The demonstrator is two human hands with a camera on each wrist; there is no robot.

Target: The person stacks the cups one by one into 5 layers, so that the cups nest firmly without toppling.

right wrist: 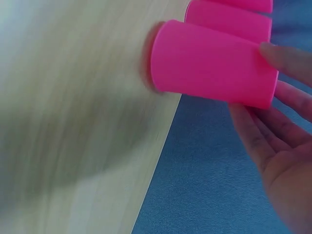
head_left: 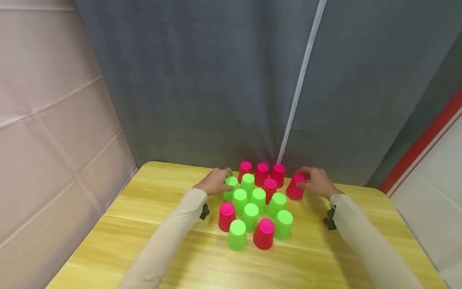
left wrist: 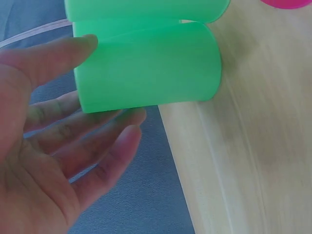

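1. Here, the green cup (head_left: 230,188) stands upside down at the left edge of the cluster, near the far side of the worktop (head_left: 144,224).
2. The left hand (head_left: 215,181) holds this cup: in the left wrist view the thumb (left wrist: 53,56) lies on one side of the green cup (left wrist: 146,68) and the fingers (left wrist: 97,126) curve round the other side.
3. The pink cup (head_left: 296,187) stands upside down at the right edge of the cluster, slightly apart from the others.
4. The right hand (head_left: 318,181) holds it near its base; in the right wrist view the fingers (right wrist: 287,58) rest on the base end of the pink cup (right wrist: 209,63) with the palm loosely curved.
5. Between the hands stand more upturned cups, green and pink, packed closely; three pink ones (head_left: 261,173) form the far row.
6. A grey curtain (head_left: 216,80) hangs behind the worktop.
7. Both arms wear pale sleeves (head_left: 169,233).
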